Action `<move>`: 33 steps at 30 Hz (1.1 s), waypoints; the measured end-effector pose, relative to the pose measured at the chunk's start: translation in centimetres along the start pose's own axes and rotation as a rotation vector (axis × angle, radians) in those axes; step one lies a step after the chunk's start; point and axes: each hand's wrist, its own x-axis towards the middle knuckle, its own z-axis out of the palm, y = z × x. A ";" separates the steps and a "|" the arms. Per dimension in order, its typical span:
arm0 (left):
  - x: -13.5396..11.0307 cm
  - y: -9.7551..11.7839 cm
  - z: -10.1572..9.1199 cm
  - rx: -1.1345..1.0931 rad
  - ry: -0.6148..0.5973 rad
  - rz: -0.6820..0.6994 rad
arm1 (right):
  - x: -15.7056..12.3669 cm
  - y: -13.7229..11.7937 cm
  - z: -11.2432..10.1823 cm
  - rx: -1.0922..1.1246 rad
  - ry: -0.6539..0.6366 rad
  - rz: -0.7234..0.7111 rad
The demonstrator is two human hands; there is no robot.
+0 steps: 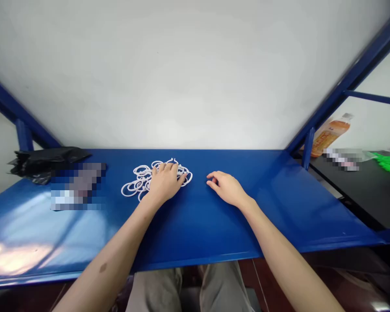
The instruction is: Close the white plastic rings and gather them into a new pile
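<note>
A heap of thin white rings (130,188), which look like plastic curtain rings, lies on the blue table (195,229) left of the middle. My left hand (165,180) rests palm down over the right part of the heap, its fingers spread and its thumb out to the right. The rings beneath the palm are hidden. To the right of the heap, my right hand (225,187) is held low over the bare table. Its fingers are loosely bent, the thumb is apart from them, and nothing shows between them.
A crumpled black plastic bag (48,160) and a pixelated dark item (81,184) lie at the left. Blue frame posts (308,147) flank the table before a pale wall (182,78). Beyond the right post, a bottle of orange drink (331,135) and green stuff (388,164) are on a black surface.
</note>
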 end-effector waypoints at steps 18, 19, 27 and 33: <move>0.9 -1.8 0.0 -0.183 0.079 -0.007 | 0.1 0.3 0.0 0.019 -0.003 -0.001; 1.0 -2.1 0.1 -0.228 0.092 -0.004 | 0.1 0.2 0.0 0.021 -0.003 -0.004; 1.2 -3.2 -1.2 -0.376 0.180 -0.025 | 0.2 0.5 0.0 0.045 -0.011 -0.009; 1.0 -3.6 -3.1 -0.420 0.230 -0.148 | 0.2 0.4 -0.1 0.045 -0.009 -0.004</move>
